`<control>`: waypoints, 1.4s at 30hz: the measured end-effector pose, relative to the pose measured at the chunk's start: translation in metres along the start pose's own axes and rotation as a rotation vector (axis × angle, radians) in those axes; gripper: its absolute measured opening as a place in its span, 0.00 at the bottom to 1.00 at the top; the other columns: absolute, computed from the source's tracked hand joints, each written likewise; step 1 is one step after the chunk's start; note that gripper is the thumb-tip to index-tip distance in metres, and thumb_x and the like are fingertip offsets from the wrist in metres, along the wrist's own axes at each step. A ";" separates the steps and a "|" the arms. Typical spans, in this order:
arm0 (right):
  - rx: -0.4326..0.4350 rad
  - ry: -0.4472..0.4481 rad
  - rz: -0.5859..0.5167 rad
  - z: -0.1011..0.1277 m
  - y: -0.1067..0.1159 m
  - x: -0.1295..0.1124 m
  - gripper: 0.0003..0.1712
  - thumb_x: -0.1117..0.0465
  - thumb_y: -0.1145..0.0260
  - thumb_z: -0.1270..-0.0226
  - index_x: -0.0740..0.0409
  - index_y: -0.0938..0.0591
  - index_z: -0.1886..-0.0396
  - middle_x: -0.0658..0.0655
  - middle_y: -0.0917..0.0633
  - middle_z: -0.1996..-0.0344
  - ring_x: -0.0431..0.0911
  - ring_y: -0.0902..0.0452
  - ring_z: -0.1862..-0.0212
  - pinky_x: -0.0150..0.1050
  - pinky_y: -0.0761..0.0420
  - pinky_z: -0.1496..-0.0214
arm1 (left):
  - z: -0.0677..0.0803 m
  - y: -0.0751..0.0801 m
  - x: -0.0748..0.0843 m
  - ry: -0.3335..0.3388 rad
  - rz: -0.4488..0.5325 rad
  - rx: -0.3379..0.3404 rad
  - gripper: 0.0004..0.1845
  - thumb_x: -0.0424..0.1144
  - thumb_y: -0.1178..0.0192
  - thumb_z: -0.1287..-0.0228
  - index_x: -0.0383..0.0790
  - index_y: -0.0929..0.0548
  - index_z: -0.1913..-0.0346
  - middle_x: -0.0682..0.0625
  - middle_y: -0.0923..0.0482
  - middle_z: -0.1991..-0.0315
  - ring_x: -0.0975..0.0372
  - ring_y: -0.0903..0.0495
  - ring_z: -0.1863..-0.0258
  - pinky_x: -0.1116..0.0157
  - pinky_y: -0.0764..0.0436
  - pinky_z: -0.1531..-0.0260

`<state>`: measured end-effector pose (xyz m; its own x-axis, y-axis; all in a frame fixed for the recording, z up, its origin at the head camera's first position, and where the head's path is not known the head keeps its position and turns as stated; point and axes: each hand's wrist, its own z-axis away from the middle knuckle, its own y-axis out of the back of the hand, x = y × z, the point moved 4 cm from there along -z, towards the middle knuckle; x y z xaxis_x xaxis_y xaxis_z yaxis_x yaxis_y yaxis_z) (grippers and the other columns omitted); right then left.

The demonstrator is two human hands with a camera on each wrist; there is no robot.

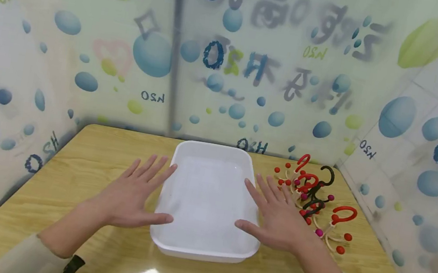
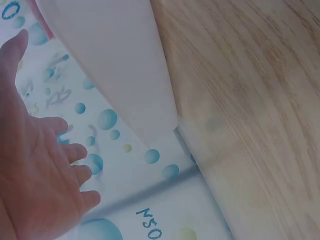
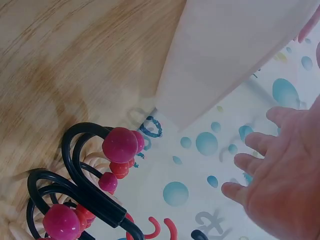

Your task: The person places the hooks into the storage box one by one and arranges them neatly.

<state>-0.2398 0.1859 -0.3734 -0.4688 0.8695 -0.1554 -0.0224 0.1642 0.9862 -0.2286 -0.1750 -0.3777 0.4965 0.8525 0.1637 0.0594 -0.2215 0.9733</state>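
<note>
Between the spread, flat left hand [image 1: 129,196] and right hand [image 1: 277,215] sat the white tray [image 1: 201,248], still ungripped; hooks [image 1: 314,199] lay beyond the right.

One white rectangular plastic basin [image 1: 208,201] sits on the single light wooden table [image 1: 67,170], near the middle of its far edge. Two bare hands are in view, one left hand [image 1: 134,194] and one right hand [image 1: 279,215]. At the table's far right corner lies one tangled heap of hooked hangers with ball tips [image 1: 316,199]: three red hooks and one black hook show; the rest cannot be counted.
</note>
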 end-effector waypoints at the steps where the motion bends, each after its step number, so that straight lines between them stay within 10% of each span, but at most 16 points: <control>1: 0.009 0.003 -0.004 0.000 0.001 0.001 0.58 0.18 0.44 0.27 0.38 0.48 0.08 0.55 0.51 0.08 0.63 0.57 0.09 0.76 0.55 0.12 | 0.000 0.000 -0.001 0.002 0.010 0.001 0.62 0.82 0.41 0.35 0.52 0.50 0.09 0.43 0.57 0.08 0.42 0.59 0.09 0.34 0.54 0.13; 11: 0.132 -0.027 -0.108 0.018 0.024 0.009 0.45 0.28 0.44 0.18 0.44 0.35 0.12 0.59 0.25 0.19 0.64 0.26 0.21 0.71 0.26 0.23 | 0.016 0.000 -0.011 0.035 0.259 -0.047 0.57 0.75 0.34 0.33 0.52 0.43 0.10 0.38 0.34 0.16 0.37 0.29 0.20 0.33 0.22 0.30; 22: 0.257 -0.052 -0.192 0.045 0.056 0.043 0.33 0.42 0.42 0.12 0.51 0.27 0.18 0.59 0.17 0.27 0.62 0.19 0.30 0.69 0.17 0.33 | 0.029 -0.018 -0.018 0.034 0.423 -0.220 0.54 0.71 0.34 0.29 0.56 0.44 0.10 0.39 0.37 0.14 0.38 0.33 0.18 0.33 0.29 0.23; 30: 0.328 -0.137 -0.223 0.054 0.074 0.089 0.26 0.47 0.44 0.09 0.57 0.20 0.26 0.65 0.16 0.34 0.52 0.16 0.52 0.50 0.15 0.51 | 0.035 -0.024 -0.019 0.051 0.513 -0.281 0.53 0.65 0.32 0.26 0.58 0.51 0.09 0.38 0.28 0.19 0.37 0.28 0.22 0.30 0.29 0.26; 42: 0.183 -0.242 -0.283 0.067 0.055 0.127 0.21 0.55 0.35 0.14 0.59 0.17 0.29 0.64 0.11 0.44 0.46 0.12 0.59 0.36 0.15 0.64 | 0.037 -0.033 -0.020 0.048 0.564 -0.314 0.53 0.62 0.33 0.23 0.58 0.54 0.09 0.41 0.21 0.24 0.38 0.26 0.23 0.30 0.29 0.27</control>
<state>-0.2418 0.3364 -0.3430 -0.2448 0.8592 -0.4492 0.0475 0.4734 0.8796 -0.2086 -0.2026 -0.4186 0.3375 0.6676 0.6636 -0.4591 -0.4987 0.7352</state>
